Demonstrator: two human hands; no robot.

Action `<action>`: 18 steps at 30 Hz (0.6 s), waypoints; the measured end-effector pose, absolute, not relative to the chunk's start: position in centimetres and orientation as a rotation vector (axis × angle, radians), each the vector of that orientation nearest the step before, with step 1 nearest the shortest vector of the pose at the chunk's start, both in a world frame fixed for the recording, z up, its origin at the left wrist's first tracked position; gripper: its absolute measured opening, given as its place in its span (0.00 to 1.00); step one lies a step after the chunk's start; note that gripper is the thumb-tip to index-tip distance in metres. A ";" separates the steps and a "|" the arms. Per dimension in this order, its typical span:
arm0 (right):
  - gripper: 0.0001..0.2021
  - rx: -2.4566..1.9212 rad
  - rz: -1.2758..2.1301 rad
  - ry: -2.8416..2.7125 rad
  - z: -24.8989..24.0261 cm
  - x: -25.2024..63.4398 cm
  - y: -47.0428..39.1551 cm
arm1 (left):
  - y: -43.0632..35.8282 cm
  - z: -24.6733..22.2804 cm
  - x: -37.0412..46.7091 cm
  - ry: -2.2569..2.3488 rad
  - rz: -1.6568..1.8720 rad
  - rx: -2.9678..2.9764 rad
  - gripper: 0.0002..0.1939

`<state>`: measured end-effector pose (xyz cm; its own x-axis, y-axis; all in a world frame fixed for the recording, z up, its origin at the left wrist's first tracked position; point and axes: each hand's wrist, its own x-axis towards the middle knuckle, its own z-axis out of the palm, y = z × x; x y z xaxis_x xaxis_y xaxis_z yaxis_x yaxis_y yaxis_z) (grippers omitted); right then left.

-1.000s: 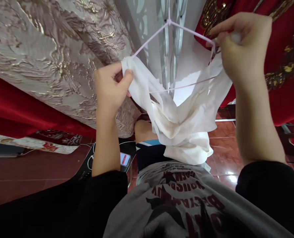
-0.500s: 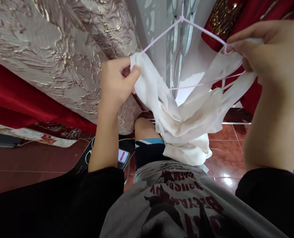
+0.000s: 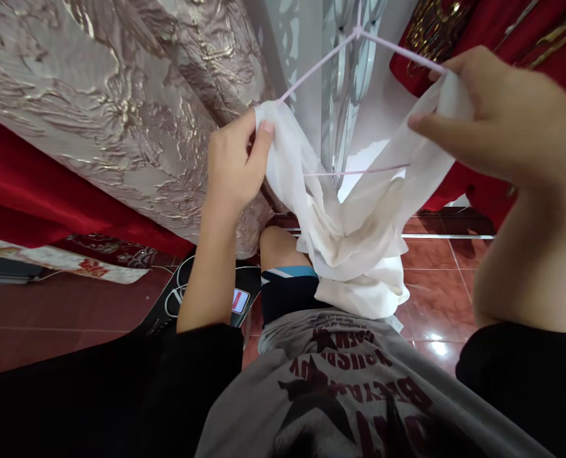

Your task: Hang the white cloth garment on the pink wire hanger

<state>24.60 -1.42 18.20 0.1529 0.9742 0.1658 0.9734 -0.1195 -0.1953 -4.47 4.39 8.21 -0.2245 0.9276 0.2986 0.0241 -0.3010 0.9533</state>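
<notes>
A thin, partly sheer white garment [image 3: 354, 248] hangs from a pale pink clothes hanger [image 3: 318, 67], its lower folds bunched over my lap. My left hand [image 3: 238, 156] is closed on the cloth at the hanger's left shoulder, thumb in front. At the right shoulder my right hand [image 3: 507, 114] is around the cloth, its thumb lying across the front and its other fingers at the hanger's end, partly hidden. Between the two sides of the garment the hanger's thin lower bar [image 3: 354, 172] shows.
Embossed pinkish fabric [image 3: 121, 114] fills the left, with red cloth [image 3: 49, 184] below it. Ornamented red cloth [image 3: 435, 38] hangs at the right. A white metal lattice [image 3: 343, 95] stands ahead. A phone [image 3: 240, 300] and a white cable [image 3: 172, 303] lie on a black surface by my left arm.
The garment's right side now covers the hanger's right end, where the hook-like notch showed before. My right hand has shifted its hold there, thumb now extended. My left hand moved slightly right.
</notes>
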 end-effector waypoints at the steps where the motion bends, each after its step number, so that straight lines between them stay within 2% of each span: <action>1: 0.10 -2.149 0.004 -1.891 18.6 24.8 -1.7 | 4.3 8.1 -4.5 1.201 1.611 1.283 0.14; 6: 0.23 -2.063 -0.040 -1.719 19.0 27.3 0.7 | 4.9 7.4 -5.2 1.132 1.545 1.527 0.12; 11: 0.22 -1.960 -0.132 -1.646 18.3 27.3 2.0 | 5.9 7.1 -5.5 1.200 1.569 1.507 0.09; 13: 0.21 -1.749 -0.217 -1.728 17.0 26.1 1.0 | 6.0 7.0 -5.3 1.210 1.501 1.590 0.09; 16: 0.19 -1.175 -0.313 -1.857 13.0 23.6 -0.5 | 6.0 6.7 -5.2 1.127 1.438 1.648 0.05; 18: 0.16 -0.935 -0.164 -1.976 9.2 22.1 -0.4 | 6.1 6.5 -5.3 1.081 1.465 1.507 0.03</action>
